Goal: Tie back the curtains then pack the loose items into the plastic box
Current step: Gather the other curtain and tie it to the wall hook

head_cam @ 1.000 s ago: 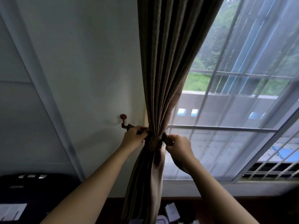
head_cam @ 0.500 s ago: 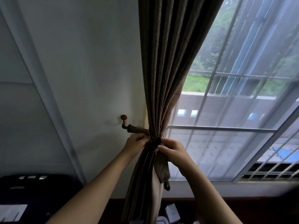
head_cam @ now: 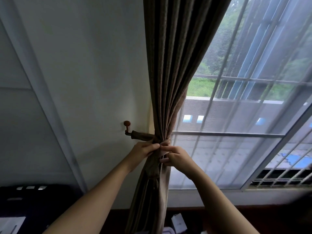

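White wall (head_cam: 84,81) fills the left and a barred window (head_cam: 236,135) the right. The brown curtain (head_cam: 172,65) hangs between them, gathered tight at the middle. From the gather a fabric tieback (head_cam: 143,135) runs toward nine o'clock to a wooden hook (head_cam: 127,127) on the wall. The left hand (head_cam: 143,150) pinches the tieback at the gather's front. The right hand (head_cam: 177,157), just at its three o'clock, curls its fingers round the same band.

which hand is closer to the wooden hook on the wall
The left hand, pinching the tieback on the same side of the curtain as the wooden hook; the right hand is across the curtain from it.
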`<state>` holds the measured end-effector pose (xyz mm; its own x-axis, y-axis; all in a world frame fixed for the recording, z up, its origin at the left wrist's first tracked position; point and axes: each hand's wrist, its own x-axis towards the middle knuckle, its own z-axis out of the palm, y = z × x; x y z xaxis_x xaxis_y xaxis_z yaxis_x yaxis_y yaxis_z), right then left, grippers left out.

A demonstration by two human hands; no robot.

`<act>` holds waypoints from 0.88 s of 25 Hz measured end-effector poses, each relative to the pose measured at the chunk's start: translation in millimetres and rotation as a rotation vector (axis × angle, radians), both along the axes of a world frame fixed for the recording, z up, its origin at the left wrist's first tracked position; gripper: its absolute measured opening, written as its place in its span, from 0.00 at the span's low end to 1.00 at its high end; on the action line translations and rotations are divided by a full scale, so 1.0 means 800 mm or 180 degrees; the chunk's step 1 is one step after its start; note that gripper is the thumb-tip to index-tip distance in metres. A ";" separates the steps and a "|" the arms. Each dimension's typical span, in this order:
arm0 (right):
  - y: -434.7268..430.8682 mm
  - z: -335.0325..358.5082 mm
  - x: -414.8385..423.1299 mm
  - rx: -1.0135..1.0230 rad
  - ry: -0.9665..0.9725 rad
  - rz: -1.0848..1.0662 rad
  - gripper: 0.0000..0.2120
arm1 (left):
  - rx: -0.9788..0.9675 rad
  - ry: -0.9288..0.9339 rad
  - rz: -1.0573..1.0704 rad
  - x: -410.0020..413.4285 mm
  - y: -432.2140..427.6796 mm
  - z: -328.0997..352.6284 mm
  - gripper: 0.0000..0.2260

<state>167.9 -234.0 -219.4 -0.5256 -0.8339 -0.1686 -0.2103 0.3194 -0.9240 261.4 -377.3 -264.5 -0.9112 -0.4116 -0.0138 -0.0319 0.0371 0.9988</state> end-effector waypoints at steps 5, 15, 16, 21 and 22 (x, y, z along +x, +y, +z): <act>-0.006 -0.013 -0.031 -0.0283 0.0878 -0.0176 0.16 | -0.0636 -0.0385 0.0365 -0.002 0.003 0.009 0.08; -0.072 -0.005 -0.051 -0.0608 0.1091 -0.0569 0.25 | -0.2019 -0.0219 0.0222 0.000 -0.006 0.001 0.16; -0.073 -0.007 -0.053 -0.0628 0.1111 -0.0558 0.24 | -0.2181 -0.0210 0.0154 0.002 -0.009 0.000 0.16; -0.065 -0.009 -0.061 -0.0674 0.1135 -0.0522 0.22 | -0.2343 -0.0219 0.0063 0.022 -0.040 0.006 0.06; -0.064 -0.011 -0.059 -0.0708 0.1137 -0.0517 0.23 | -0.2420 -0.0247 0.0100 0.029 -0.051 0.005 0.08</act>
<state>120.3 -285.6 -228.3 -0.6454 -0.7311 0.2213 -0.4922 0.1764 -0.8524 284.2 -418.0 -260.7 -0.9069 -0.3593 0.2203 -0.1133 0.7114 0.6936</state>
